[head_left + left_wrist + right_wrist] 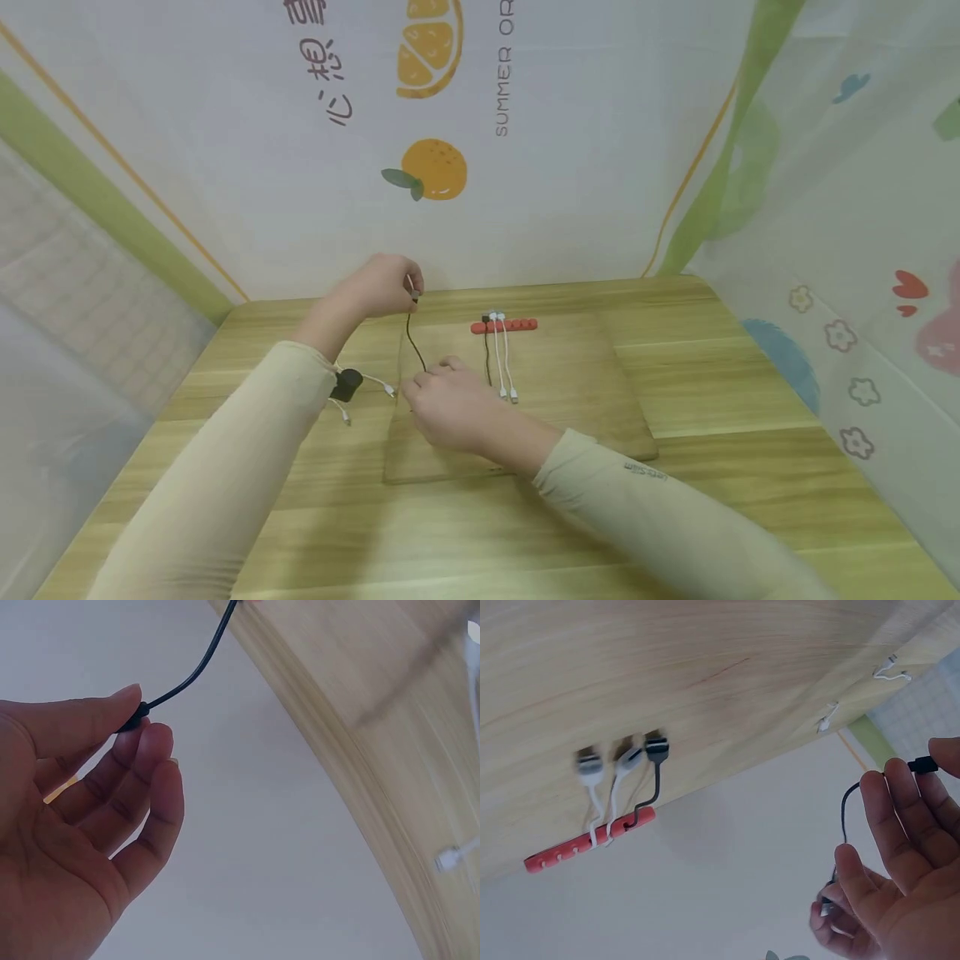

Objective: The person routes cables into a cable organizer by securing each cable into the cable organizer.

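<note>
Head view: on the worktop [750,392] lies a board [577,400]; near its left edge, the left hand [386,283] and right hand [453,406] pinch 2 ends of a black cable [409,337], seemingly to straighten it; next likely calls for carrying it to the red strip [519,325].

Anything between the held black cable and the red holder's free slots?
Yes: a seated black cable and two white cables. In the head view they stand between the held cable, at left, and the free slots on the red holder, at right. Nothing else visible blocks it.
</note>
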A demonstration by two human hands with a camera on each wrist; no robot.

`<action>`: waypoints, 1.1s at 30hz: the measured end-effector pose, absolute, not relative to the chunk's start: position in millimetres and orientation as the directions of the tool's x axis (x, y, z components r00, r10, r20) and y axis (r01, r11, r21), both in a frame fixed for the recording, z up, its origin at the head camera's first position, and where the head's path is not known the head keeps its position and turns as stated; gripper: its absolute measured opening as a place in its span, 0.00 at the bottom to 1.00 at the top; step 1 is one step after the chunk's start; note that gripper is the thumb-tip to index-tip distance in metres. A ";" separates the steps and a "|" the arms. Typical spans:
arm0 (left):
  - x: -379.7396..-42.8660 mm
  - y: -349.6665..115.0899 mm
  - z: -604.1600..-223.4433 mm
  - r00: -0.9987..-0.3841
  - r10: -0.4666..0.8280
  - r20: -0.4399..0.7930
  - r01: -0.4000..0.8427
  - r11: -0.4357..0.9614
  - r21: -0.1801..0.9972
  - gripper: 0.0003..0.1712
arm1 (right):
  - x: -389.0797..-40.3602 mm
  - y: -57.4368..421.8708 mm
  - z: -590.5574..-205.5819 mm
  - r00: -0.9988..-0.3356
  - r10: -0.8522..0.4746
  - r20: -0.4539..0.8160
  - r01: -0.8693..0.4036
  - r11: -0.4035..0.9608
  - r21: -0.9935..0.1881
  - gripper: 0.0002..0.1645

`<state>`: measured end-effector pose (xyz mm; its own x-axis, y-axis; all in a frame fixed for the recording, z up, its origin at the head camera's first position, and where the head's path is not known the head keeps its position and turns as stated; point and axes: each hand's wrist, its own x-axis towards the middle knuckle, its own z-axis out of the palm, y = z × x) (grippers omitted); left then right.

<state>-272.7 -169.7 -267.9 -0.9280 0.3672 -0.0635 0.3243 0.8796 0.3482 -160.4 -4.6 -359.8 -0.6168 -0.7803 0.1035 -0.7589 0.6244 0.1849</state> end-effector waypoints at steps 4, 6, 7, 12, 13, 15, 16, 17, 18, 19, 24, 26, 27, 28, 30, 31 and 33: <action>-275.9 -150.8 -269.5 -0.924 0.379 -0.054 0.338 0.874 0.350 0.07 | -157.7 4.9 -361.6 -0.613 -0.778 0.137 -0.754 0.628 0.192 0.22; -277.3 -143.0 -271.5 -0.919 0.391 -0.049 0.352 0.871 0.344 0.06 | -156.6 9.3 -363.1 -0.617 -0.773 0.150 -0.748 0.635 0.194 0.21; -278.3 -139.0 -272.8 -0.917 0.397 -0.045 0.360 0.870 0.338 0.06 | -156.2 11.9 -363.7 -0.620 -0.769 0.155 -0.744 0.639 0.195 0.20; -282.0 -119.8 -280.3 -0.909 0.417 0.003 0.402 0.875 0.270 0.06 | -156.7 26.6 -366.2 -0.636 -0.748 0.189 -0.727 0.663 0.177 0.15; -282.5 -115.9 -281.8 -0.910 0.414 0.016 0.405 0.878 0.254 0.07 | -157.1 29.8 -366.7 -0.638 -0.744 0.199 -0.724 0.667 0.173 0.14; -283.6 -107.6 -285.2 -0.910 0.411 0.047 0.411 0.884 0.225 0.06 | -158.7 35.8 -368.3 -0.646 -0.733 0.214 -0.718 0.679 0.158 0.12; -284.5 -103.4 -287.3 -0.910 0.410 0.060 0.412 0.885 0.217 0.06 | -159.7 38.6 -369.4 -0.653 -0.724 0.220 -0.712 0.687 0.147 0.11; -285.7 -99.2 -290.0 -0.909 0.410 0.074 0.417 0.885 0.209 0.05 | -160.6 41.4 -370.2 -0.664 -0.715 0.218 -0.705 0.696 0.136 0.11; -286.6 -95.0 -292.7 -0.907 0.411 0.087 0.420 0.885 0.202 0.04 | -161.6 44.0 -371.2 -0.677 -0.704 0.215 -0.696 0.707 0.123 0.11; -287.3 -90.6 -295.2 -0.906 0.411 0.096 0.422 0.885 0.194 0.04 | -162.6 47.0 -372.1 -0.690 -0.692 0.212 -0.687 0.719 0.108 0.10; -291.2 -75.5 -312.1 -0.909 0.400 0.117 0.416 0.889 0.191 0.04 | -165.6 61.8 -375.0 -0.737 -0.652 0.177 -0.655 0.754 0.050 0.10; -291.9 -72.0 -318.1 -0.915 0.388 0.112 0.403 0.893 0.201 0.04 | -165.9 67.3 -376.8 -0.745 -0.646 0.166 -0.651 0.759 0.035 0.09; -292.4 -70.5 -321.0 -0.918 0.380 0.114 0.396 0.895 0.205 0.04 | -166.2 69.6 -378.0 -0.750 -0.642 0.160 -0.647 0.762 0.025 0.09; -292.6 -69.0 -323.0 -0.921 0.373 0.112 0.388 0.898 0.209 0.05 | -166.6 71.6 -379.5 -0.756 -0.636 0.152 -0.642 0.766 0.011 0.09; -293.1 -66.5 -327.5 -0.928 0.357 0.106 0.372 0.903 0.214 0.04 | -167.2 75.2 -382.4 -0.769 -0.623 0.144 -0.631 0.776 -0.011 0.10; -293.4 -65.2 -329.5 -0.931 0.350 0.104 0.365 0.906 0.216 0.04 | -167.5 76.8 -383.6 -0.776 -0.616 0.139 -0.623 0.782 -0.016 0.10; -294.6 -63.0 -334.0 -0.935 0.339 0.104 0.354 0.911 0.214 0.03 | -168.3 79.2 -385.2 -0.789 -0.599 0.135 -0.607 0.794 -0.027 0.10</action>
